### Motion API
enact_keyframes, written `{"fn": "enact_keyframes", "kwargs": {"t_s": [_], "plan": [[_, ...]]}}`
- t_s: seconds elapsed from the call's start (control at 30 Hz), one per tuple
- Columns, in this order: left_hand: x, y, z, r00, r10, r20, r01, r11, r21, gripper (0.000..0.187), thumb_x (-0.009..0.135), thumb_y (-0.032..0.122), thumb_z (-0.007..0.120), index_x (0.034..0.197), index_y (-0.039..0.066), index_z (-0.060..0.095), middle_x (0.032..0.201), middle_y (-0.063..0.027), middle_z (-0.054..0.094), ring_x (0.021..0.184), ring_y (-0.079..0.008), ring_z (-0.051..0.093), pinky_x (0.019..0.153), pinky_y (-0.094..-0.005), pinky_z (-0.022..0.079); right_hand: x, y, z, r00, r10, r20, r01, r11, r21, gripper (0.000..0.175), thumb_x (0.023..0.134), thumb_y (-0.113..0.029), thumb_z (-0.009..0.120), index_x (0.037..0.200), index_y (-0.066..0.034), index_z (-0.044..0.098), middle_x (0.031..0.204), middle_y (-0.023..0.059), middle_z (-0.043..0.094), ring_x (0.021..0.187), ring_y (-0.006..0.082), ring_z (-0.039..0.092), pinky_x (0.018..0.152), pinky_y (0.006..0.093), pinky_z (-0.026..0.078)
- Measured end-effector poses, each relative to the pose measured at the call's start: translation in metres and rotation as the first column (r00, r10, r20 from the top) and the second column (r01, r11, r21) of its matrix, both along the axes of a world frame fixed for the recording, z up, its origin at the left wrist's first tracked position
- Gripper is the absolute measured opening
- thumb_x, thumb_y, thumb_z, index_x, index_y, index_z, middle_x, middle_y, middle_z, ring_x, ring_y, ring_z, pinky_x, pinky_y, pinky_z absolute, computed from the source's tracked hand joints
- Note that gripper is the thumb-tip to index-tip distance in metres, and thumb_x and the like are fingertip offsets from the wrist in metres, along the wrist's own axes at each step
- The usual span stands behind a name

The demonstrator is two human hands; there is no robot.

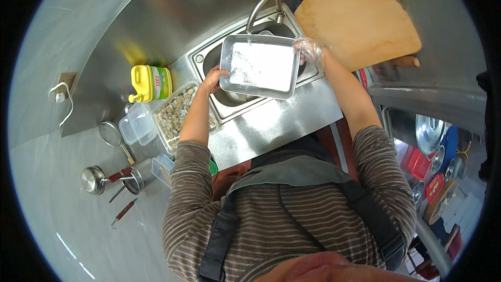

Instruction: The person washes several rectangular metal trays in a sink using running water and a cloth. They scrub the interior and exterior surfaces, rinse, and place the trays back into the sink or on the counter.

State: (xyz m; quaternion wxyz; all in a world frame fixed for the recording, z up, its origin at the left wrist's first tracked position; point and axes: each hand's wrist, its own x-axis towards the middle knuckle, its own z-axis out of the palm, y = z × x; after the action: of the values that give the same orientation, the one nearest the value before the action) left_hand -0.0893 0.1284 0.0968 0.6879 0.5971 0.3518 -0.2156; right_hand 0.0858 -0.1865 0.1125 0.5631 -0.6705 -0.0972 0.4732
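Note:
Between both hands a rectangular metal tray is held over the stainless steel sink. My bare left hand grips its left side, the thumb over the rim. My right hand, in a clear plastic glove, grips the tray's upper right edge. Directly above the tray's far rim is the spout of the curved metal faucet, and a thin stream of water seems to fall from it into the tray. The tray's bottom shines bright white. Most of the sink basin is hidden under it.
Left of the sink stands a clear tub of clams, beside a yellow detergent jug and clear plastic containers. A strainer and a small pot are further left. A large wooden cutting board lies at the right.

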Motion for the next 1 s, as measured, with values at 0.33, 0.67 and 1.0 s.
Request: {"fn": "enact_keyframes", "kwargs": {"t_s": [0.33,0.67,1.0], "plan": [[-0.03,-0.009,0.042,0.972,0.062,0.228,-0.111,0.971,0.21,0.044,0.063,0.005,0.049,0.107,0.001,0.046,0.089,-0.0074,0.054,0.078,-0.017,0.049,0.072,-0.0259,0.04,0.01,0.067,-0.11,0.865,-0.244,-0.438,0.328,0.936,0.126,0.026,0.07,-0.025,0.064,0.091,-0.0093,0.06,0.077,0.0045,0.057,0.079,0.0157,0.053,0.072,0.0273,0.04],[-0.032,-0.05,0.085,0.957,0.01,0.291,-0.255,0.508,0.823,0.026,0.069,0.013,0.051,0.09,-0.001,0.046,0.072,-0.0148,0.052,0.064,-0.0286,0.05,0.063,-0.037,0.04,-0.058,0.109,-0.146,0.343,-0.339,-0.876,0.71,0.704,0.006,0.03,0.083,-0.028,0.046,0.101,-0.0043,0.052,0.093,0.0116,0.052,0.082,0.0296,0.051,0.072,0.0418,0.044],[-0.046,-0.042,0.124,0.956,-0.116,0.268,-0.242,0.201,0.949,0.04,0.067,0.007,0.054,0.105,-0.001,0.043,0.088,-0.016,0.051,0.074,-0.0308,0.052,0.067,-0.037,0.042,-0.041,0.158,-0.163,0.334,-0.502,-0.798,0.766,0.637,-0.08,0.033,0.089,-0.03,0.035,0.091,0.0015,0.045,0.085,0.0156,0.048,0.071,0.028,0.051,0.063,0.0363,0.047]]}}
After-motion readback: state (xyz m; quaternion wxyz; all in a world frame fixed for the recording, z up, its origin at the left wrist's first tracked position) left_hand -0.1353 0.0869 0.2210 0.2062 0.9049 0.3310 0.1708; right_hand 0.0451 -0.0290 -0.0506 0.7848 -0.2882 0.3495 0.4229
